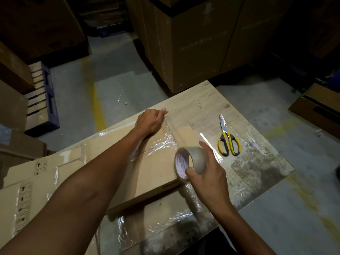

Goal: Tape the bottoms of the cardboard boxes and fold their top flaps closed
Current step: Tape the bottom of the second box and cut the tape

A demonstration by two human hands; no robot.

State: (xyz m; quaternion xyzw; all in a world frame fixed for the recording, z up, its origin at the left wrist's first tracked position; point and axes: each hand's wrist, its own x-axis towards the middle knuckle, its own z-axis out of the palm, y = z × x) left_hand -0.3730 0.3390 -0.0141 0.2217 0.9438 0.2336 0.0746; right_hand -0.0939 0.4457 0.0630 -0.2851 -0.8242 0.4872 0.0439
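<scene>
- The cardboard box (pixel 152 172) is lying on the counter (pixel 211 100), pretty much dead centre in front of the person, with its brown panel facing up.
- There's crinkly clear tape (pixel 161 144) already stuck across the far part of that panel, catching the light.
- The left hand (pixel 150 122) is reached out to the box's far edge and resting on it. Its fingers (pixel 162 111) are curled in, and it can't be made out whether they're pinching the tape end or just pressing down.
- The right hand (pixel 209 179) has the tape roll (pixel 193 159) at the box's near right corner. The thumb is hooked into the core and the other fingers wrap over the outside, so it's a proper grip. The roll is held on edge with its hole facing left.
- Yellow-handled scissors (pixel 229 142) are lying on the counter just right of the roll, blades closed and pointing away.
- More flattened boxes (pixel 24 196) are over on the left, overlapping the counter edge, with handling symbols printed on them.
- Big stacked cartons (pixel 193 52) stand on the concrete floor (pixel 114 89) behind the counter, with a pallet (pixel 42 100) off to the left.
</scene>
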